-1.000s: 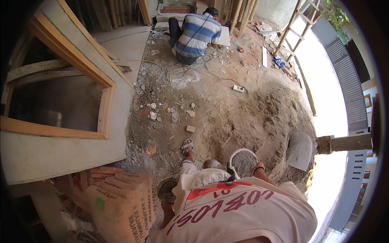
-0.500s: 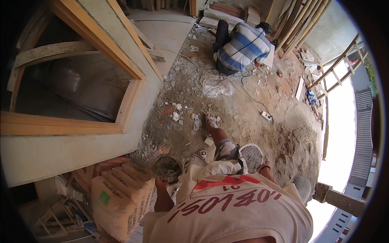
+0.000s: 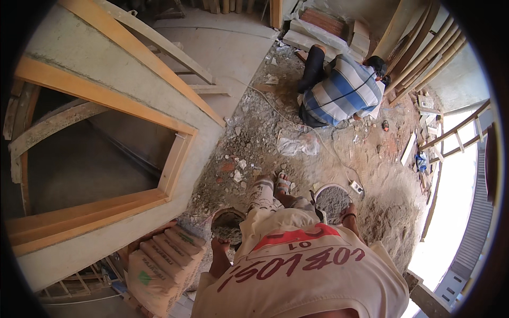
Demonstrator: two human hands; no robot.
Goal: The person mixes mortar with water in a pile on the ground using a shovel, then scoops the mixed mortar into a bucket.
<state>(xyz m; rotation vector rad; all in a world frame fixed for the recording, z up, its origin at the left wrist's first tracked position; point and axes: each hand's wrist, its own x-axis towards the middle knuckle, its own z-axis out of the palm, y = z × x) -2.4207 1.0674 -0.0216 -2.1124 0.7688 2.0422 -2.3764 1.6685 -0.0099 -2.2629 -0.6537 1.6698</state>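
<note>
At the lower left, my left hand (image 3: 219,245) is closed at the near edge of a dark bucket (image 3: 215,219) with grey mortar (image 3: 229,233) in its bottom. My right hand (image 3: 350,213), a dark band at its wrist, is closed at the side of a second bucket (image 3: 318,194) with a pale rim. Grey wet mortar (image 3: 334,204) fills that one nearly to the top. Both sets of fingers are partly hidden by the buckets. My sandalled foot (image 3: 283,184) shows between the buckets, beyond my pale shirt (image 3: 297,265).
A person in a striped shirt (image 3: 339,95) crouches ahead. A power strip (image 3: 356,187) with its cord and a plastic sheet (image 3: 298,144) lie on the rubble-strewn ground. Stacked paper sacks (image 3: 161,270) and a wooden window frame (image 3: 175,164) stand left. A sand heap (image 3: 392,199) is at right.
I have stepped forward, both buckets staying at my sides. My legs have changed stride, and the crouching person and power strip sit lower and farther right in view.
</note>
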